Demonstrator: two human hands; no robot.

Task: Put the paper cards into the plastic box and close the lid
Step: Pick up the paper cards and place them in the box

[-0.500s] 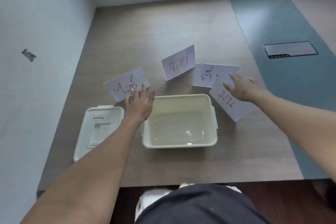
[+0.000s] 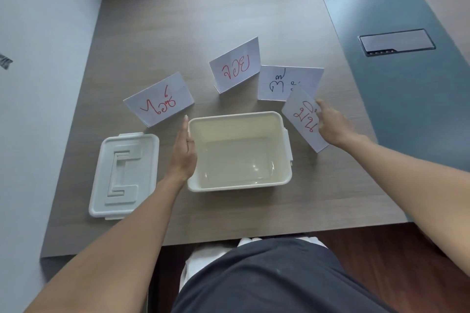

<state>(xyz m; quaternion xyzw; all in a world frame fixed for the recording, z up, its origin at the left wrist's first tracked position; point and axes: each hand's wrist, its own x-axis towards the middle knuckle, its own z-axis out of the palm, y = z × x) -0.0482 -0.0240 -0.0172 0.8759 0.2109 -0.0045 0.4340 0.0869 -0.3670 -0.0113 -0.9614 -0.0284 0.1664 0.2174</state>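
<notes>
An open cream plastic box stands empty at the table's near middle. Its white lid lies flat to the left. Several folded white cards with handwriting stand behind the box: a red-lettered card at left, another red one in the middle, a black-lettered one to the right. My right hand grips the right edge of a fourth red-lettered card, tilted beside the box's right side. My left hand rests flat against the box's left wall, fingers straight.
The wooden table meets a grey wall on the left. A blue-grey strip with a dark cable hatch runs along the right. The table's near edge is just in front of my body.
My right hand has taken hold of the rightmost card and tilted it up. My left hand has drawn back from the left card to the box's left side.
</notes>
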